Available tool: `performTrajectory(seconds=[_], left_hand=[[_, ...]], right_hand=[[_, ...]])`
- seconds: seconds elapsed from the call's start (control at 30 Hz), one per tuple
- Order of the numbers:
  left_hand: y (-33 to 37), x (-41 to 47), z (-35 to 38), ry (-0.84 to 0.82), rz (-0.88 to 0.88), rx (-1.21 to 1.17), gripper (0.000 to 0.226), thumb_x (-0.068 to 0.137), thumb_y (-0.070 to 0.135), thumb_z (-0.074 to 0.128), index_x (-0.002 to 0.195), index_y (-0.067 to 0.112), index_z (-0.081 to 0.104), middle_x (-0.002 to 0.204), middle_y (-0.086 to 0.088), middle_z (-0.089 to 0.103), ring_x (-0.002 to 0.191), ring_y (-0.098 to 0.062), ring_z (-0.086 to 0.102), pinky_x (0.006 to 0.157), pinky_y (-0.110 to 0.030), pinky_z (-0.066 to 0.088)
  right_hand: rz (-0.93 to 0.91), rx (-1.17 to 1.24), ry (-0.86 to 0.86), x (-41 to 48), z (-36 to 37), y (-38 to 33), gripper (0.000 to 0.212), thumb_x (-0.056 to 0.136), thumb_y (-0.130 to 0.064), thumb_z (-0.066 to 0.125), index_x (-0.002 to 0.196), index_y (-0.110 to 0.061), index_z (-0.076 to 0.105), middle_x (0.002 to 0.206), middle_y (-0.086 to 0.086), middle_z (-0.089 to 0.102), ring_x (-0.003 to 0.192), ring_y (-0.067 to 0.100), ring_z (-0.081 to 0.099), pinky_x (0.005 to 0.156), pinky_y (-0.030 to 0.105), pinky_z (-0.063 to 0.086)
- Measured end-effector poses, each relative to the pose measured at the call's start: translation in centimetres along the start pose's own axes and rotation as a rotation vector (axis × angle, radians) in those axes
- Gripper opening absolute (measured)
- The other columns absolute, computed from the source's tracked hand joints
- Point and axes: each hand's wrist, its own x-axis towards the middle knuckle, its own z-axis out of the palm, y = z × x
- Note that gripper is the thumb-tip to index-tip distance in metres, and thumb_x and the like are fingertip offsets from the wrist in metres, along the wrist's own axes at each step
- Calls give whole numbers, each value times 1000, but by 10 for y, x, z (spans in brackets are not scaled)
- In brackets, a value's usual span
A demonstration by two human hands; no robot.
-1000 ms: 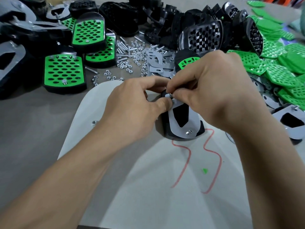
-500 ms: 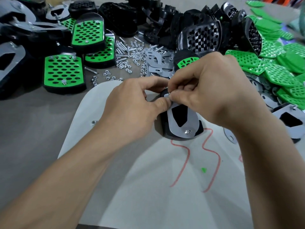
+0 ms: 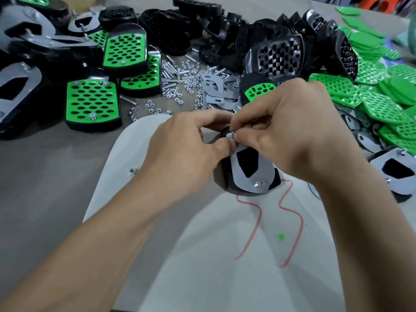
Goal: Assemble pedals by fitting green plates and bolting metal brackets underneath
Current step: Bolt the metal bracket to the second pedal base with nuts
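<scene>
Little has been moved since the earlier frames: the pedal (image 3: 226, 176) is only turned slightly on the white board (image 3: 202, 255), mid-scene. Its far end is gripped by the left hand (image 3: 180, 149), thumb pressed on the metal bracket (image 3: 262, 172). What seems a nut (image 3: 233, 132), barely visible, is pinched tightly by the right hand (image 3: 292, 131). If started tilted, it could be cross-threaded; if slipped, lost among the loose nuts (image 3: 180, 86) beyond.

You are in a workshop: your table (image 3: 45, 188) is heaped with black pedal shells (image 3: 279, 57), green plates (image 3: 382, 104), metal brackets (image 3: 216, 95) and loose nuts and bolts (image 3: 177, 86).
</scene>
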Motion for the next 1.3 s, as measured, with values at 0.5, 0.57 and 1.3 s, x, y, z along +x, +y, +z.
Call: performTrajectory(seconds=[0.5, 0.57, 1.3], left_hand=[[6, -5, 0, 84, -42, -46, 28, 79, 44, 84, 106, 49, 74, 85, 35, 68, 72, 1, 53, 65, -18, 41], [9, -8, 2, 151, -36, -21, 29, 76, 38, 87, 99, 50, 75, 86, 34, 68, 81, 3, 55, 68, -8, 39], [9, 5, -15, -33, 129, 10, 21, 83, 30, 84, 98, 44, 79, 89, 24, 69, 92, -1, 61, 72, -14, 41]], right_hand=[[171, 287, 147, -12, 8, 18, 10, 71, -22, 86, 77, -27, 80, 62, -6, 68, 48, 2, 51, 51, 14, 43], [291, 393, 240, -18, 12, 25, 21, 70, -20, 88, 87, -29, 80, 69, 0, 69, 50, 6, 49, 56, 27, 49], [519, 662, 202, -22, 40, 17, 17, 75, -12, 84, 75, -28, 81, 83, -12, 77, 79, 7, 69, 68, 21, 54]])
